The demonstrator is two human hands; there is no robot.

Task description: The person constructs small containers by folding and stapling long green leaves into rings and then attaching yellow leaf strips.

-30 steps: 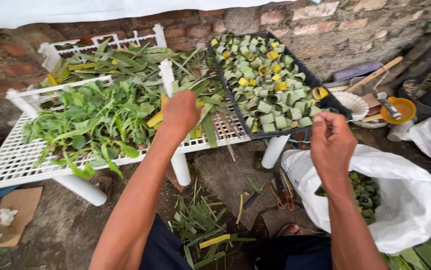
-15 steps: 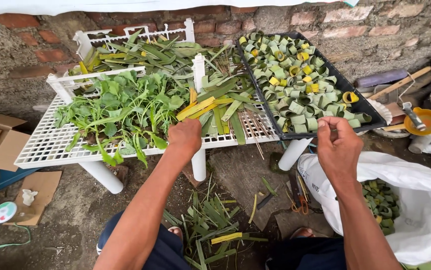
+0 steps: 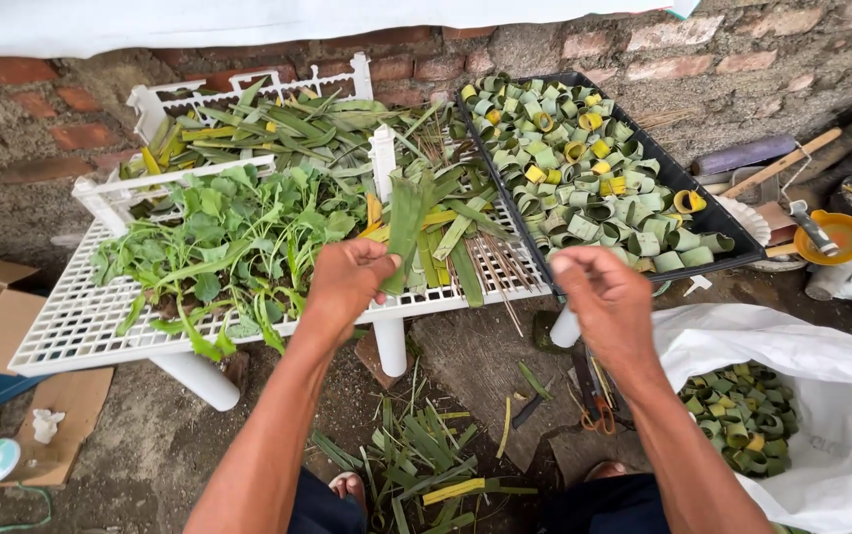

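Half a second ago the left hand point(image 3: 347, 282) lay knuckles-up on the leaf pile with nothing lifted; now its grip is clenched on the lower end of a green leaf strip point(image 3: 404, 229), raised off the white slatted worktop point(image 3: 70, 326). The strip's long axis runs nearly upright in the view, its free end pointing away from the person toward the brick wall point(image 3: 584, 44), tilted a little right. Left of that grip lie leafy green seedlings point(image 3: 228, 237); just beyond it and to its right lie more cut leaf strips point(image 3: 455, 237). The right hand point(image 3: 604, 297) has drawn nearer the left; its fingers are curled with thumb and forefinger pinched, and I cannot tell whether they hold anything. Beyond it sits a black tray point(image 3: 688, 183) of rolled leaf rings point(image 3: 584, 168); right of it and below, a white sack point(image 3: 821, 396) holds more rings.
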